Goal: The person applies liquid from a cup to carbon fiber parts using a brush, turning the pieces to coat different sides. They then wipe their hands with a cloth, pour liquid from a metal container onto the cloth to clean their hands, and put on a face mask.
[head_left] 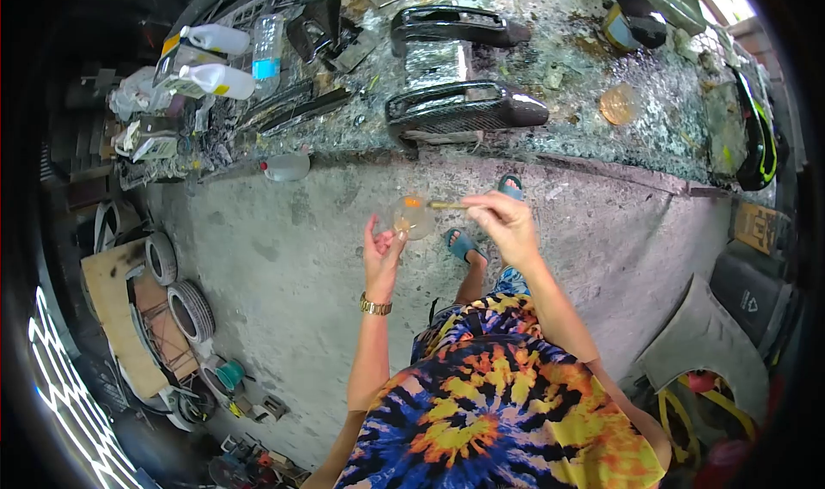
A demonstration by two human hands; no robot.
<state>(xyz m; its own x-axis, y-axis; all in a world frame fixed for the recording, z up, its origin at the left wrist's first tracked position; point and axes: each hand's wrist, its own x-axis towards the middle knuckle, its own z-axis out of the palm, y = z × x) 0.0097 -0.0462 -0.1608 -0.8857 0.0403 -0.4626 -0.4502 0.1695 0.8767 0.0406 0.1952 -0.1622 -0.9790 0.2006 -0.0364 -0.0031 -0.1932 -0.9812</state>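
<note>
My left hand holds a small translucent round cup in front of my body, its thumb against the near side. An orange patch shows at the cup's upper part. My right hand pinches the thin handle of a brush or stick, whose far end reaches the cup's rim. Whether that end is a brush cannot be told. Beyond my hands, on the stained bench, lie two glossy black mesh-patterned parts, one behind the other.
White jugs and a clear bottle stand at the bench's left. A round amber piece lies at its right. Tyres and a wooden board are at the floor's left, a grey panel at the right.
</note>
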